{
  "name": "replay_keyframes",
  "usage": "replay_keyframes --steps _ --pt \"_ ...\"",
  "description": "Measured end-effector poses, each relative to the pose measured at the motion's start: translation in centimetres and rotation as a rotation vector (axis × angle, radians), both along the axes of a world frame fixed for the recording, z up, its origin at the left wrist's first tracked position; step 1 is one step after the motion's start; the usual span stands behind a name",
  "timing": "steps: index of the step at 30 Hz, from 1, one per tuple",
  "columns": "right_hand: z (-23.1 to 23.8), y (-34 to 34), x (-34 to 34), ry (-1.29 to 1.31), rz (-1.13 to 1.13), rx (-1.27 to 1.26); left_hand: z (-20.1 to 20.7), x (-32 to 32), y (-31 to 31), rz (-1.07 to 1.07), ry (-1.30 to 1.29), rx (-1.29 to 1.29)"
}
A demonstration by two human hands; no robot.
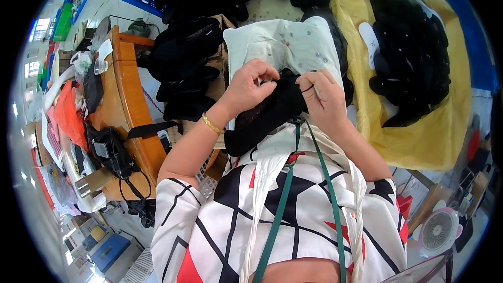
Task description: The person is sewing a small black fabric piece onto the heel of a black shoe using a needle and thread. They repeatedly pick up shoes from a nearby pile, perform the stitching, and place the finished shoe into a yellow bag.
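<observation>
A long, soft black cloth piece (270, 112) lies on my lap and against the front of a pale cushion (251, 42) with small dark specks. Its exact kind I cannot make out. My left hand (251, 85) is curled at the far end of the cloth, thumb and forefinger closing on its edge from the left. On the right side, my right hand (319, 91) pinches the same end, with a dark loop across one finger. The two sets of fingertips are a short gap apart. Anything small between them is hidden.
To the right stands a yellow-lined container (340, 5) heaped with black shoe-like pieces and a white sole-shaped piece (369, 44). More black pieces (188, 42) are stacked left of the cushion. A wooden table (123, 73) with a black bag (112, 149) is farther left. A fan (439, 229) sits lower right.
</observation>
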State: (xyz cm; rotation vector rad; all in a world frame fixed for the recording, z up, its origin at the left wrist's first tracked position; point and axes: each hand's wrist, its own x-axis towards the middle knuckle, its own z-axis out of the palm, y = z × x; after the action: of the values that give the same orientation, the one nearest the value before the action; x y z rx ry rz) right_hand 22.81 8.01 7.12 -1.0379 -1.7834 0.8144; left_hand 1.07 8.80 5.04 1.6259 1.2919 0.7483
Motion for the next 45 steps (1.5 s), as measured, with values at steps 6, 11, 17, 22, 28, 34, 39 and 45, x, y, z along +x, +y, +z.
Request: replay_keyframes --steps 6,11,17,22,28,34,39,45 --pt "0.5 -1.6 -0.4 -0.048 0.263 0.164 -0.2 1.7 -0.1 -0.167 0.294 -0.239" --pt "1.9 -2.3 2.4 -0.066 0.390 -0.308 -1.3 0.0 -0.8 -0.086 0.082 -0.470" --pt "0.1 -0.4 2.6 -0.084 0.260 -0.616 -0.1 -0.6 -2.3 -0.005 0.069 -0.386" --pt "-1.6 0.9 0.0 -0.514 0.236 -0.033 0.2 -0.1 -2.5 0.019 0.026 -0.395" --pt "-3.2 1.8 -1.0 -0.620 0.286 0.058 -1.3 -1.0 -2.0 -0.002 -0.046 -0.332" --pt "-4.2 1.5 -1.2 -0.413 0.296 -0.080 -2.3 -1.1 -2.0 0.040 -0.268 -0.592" --pt "-4.8 1.1 -1.9 -0.237 0.332 -0.124 -2.3 -0.8 -2.2 0.065 -0.315 -0.715" --pt "-2.4 3.5 0.8 -0.129 0.351 -0.647 -2.6 -1.9 -2.4 0.092 -0.510 -0.774"
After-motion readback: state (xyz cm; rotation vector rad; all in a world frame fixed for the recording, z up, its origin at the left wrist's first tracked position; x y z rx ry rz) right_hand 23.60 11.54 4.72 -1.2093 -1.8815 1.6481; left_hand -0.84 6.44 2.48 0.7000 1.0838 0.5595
